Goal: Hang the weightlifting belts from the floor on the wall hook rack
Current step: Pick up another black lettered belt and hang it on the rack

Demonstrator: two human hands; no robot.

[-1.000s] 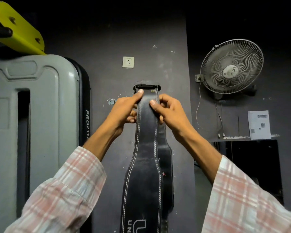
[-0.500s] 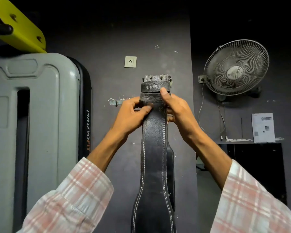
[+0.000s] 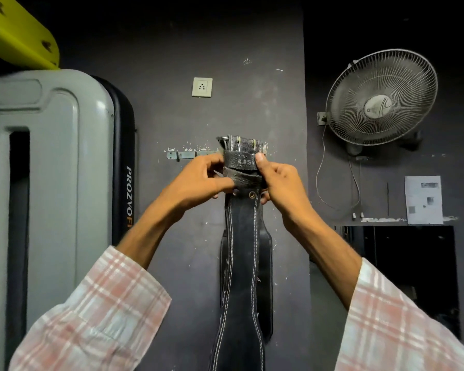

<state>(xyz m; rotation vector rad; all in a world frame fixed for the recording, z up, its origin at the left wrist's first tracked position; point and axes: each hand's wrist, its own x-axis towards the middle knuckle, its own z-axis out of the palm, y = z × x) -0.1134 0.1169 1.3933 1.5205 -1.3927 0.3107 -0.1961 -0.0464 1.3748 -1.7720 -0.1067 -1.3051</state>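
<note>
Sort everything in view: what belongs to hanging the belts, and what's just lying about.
Job in hand: black leather weightlifting belt, gripped by left hand and right hand; wall hook rack.
Just there: wall fan; wall socket; grey machine cover; paper sheet; yellow bracket.

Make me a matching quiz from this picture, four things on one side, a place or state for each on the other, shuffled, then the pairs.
1 stitched belt
2 fan
3 socket
4 hook rack

A white, on the wall above the hook rack
B gripped by left hand and right hand
C metal strip left of the buckle
D mounted far right, wire grille

Pairs: 1-B, 2-D, 3-A, 4-C
</note>
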